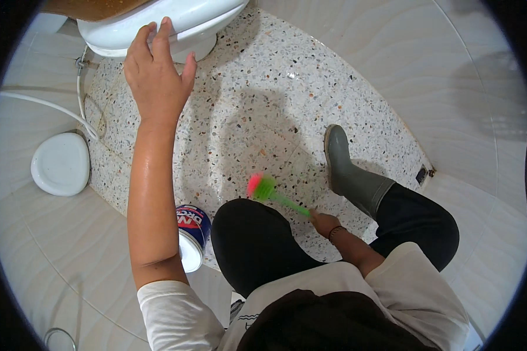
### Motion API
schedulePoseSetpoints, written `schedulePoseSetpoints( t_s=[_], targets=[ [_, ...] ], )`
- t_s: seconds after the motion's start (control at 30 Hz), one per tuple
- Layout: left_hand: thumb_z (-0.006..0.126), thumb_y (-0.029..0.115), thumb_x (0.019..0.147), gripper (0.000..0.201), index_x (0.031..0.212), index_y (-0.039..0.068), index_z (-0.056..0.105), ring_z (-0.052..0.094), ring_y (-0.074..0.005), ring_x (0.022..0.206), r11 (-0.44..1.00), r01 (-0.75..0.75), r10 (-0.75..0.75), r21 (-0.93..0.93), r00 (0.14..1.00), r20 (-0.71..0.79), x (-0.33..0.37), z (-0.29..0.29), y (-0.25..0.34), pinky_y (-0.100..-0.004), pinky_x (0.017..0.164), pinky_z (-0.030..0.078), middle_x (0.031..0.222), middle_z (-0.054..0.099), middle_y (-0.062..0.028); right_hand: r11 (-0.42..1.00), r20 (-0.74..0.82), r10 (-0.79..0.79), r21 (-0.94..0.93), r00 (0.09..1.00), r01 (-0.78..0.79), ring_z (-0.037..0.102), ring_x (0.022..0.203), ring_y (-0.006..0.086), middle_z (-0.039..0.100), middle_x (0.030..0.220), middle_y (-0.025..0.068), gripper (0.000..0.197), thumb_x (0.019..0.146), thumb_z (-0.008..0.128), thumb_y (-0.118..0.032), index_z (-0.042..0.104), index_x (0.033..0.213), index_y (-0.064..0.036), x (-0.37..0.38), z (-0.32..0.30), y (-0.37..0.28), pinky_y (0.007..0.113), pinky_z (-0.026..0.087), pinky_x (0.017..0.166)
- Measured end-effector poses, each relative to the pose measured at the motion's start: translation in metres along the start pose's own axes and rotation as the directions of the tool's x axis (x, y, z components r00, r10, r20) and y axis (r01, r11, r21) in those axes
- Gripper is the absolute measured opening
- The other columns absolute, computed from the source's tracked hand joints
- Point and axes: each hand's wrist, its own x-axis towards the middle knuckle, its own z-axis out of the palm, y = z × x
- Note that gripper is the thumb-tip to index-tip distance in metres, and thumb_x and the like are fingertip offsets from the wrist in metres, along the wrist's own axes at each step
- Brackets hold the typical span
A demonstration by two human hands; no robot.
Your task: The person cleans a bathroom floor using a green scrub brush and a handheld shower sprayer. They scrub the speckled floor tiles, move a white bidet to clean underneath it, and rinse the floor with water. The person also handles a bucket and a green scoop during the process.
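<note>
My left hand (158,76) reaches forward with its fingers apart and nothing in it. Its fingertips are at the edge of the white toilet (199,23); whether they touch it I cannot tell. Low on the right, my right hand (324,223) is wrapped round the green handle of a toilet brush (269,189). The brush head, green with pink bristles, is slightly blurred and points left, just beyond my knee. A brown lid or seat (93,8) shows at the top edge over the toilet.
A blue bucket (200,222) with a white end stands beside my left forearm. A white hose (52,100) runs along the left wall near a white wall fixture (60,164). My grey-green boot (351,172) rests on the speckled floor (310,99). A small drain (422,174) sits in the right corner.
</note>
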Motion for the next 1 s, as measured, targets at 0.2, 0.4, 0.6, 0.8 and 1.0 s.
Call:
schedulePoseSetpoints(
  t_s=[0.2, 0.4, 0.6, 0.8, 1.0],
  targets=[
    [0.071, 0.023, 0.07, 0.065, 0.128, 0.013, 0.044, 0.043, -0.0316, 0.114, 1.0, -0.016, 0.016, -0.005, 0.999, 0.034, 0.003, -0.004, 0.002, -0.0429, 0.094, 0.035, 0.124, 0.044, -0.0141, 0.993, -0.052, 0.095, 0.08, 0.994, -0.091, 0.06, 0.07, 0.0316, 0.06, 0.077, 0.0144, 0.036, 0.093, 0.039, -0.034, 0.04, 0.124, -0.0151, 0.014, -0.028, 0.0, 0.046, 0.047, 0.063],
    [0.069, 0.023, 0.072, 0.063, 0.128, 0.01, 0.044, 0.041, -0.033, 0.114, 1.0, -0.001, 0.001, -0.015, 1.0, 0.018, 0.005, -0.002, 0.005, -0.0438, 0.095, 0.031, 0.124, 0.043, -0.0151, 0.99, -0.157, -0.104, 0.075, 0.982, 0.117, 0.059, 0.064, 0.0299, 0.06, 0.073, 0.0137, 0.037, 0.094, 0.038, -0.033, 0.04, 0.124, -0.011, 0.054, -0.087, -0.06, 0.045, 0.045, 0.057],
    [0.067, 0.028, 0.076, 0.062, 0.13, 0.01, 0.042, 0.039, -0.0336, 0.114, 1.0, -0.011, 0.011, 0.004, 1.0, 0.012, 0.012, 0.002, 0.017, -0.0451, 0.095, 0.029, 0.124, 0.04, -0.016, 0.996, -0.435, 0.035, 0.084, 0.9, 0.002, 0.064, 0.081, 0.0302, 0.065, 0.089, 0.0153, 0.039, 0.094, 0.037, -0.028, 0.041, 0.128, -0.0108, 0.108, -0.253, -0.05, 0.044, 0.05, 0.066],
    [0.067, 0.031, 0.077, 0.071, 0.136, 0.012, 0.034, 0.031, -0.035, 0.119, 0.979, -0.056, 0.036, 0.195, 0.994, 0.104, 0.015, -0.002, -0.002, -0.0478, 0.097, 0.027, 0.129, 0.028, -0.0199, 0.959, -0.322, -0.038, -0.279, 0.946, -0.056, 0.065, 0.081, 0.0283, 0.067, 0.093, 0.0099, 0.017, 0.083, 0.053, -0.015, 0.066, 0.091, -0.0071, 0.092, -0.427, -0.049, 0.045, 0.051, 0.064],
    [0.069, 0.028, 0.072, 0.088, 0.142, 0.008, 0.018, 0.017, -0.0457, 0.128, 0.999, 0.054, -0.052, -0.008, 0.987, 0.15, 0.004, 0.035, 0.054, -0.0529, 0.106, 0.019, 0.136, 0.016, -0.0268, 0.943, -0.225, -0.064, -0.332, 0.972, -0.015, 0.061, 0.062, 0.0223, 0.065, 0.073, 0.0108, 0.008, 0.072, 0.063, -0.012, 0.067, 0.07, -0.0067, 0.127, -0.426, 0.127, 0.038, 0.047, 0.051]
  ],
)
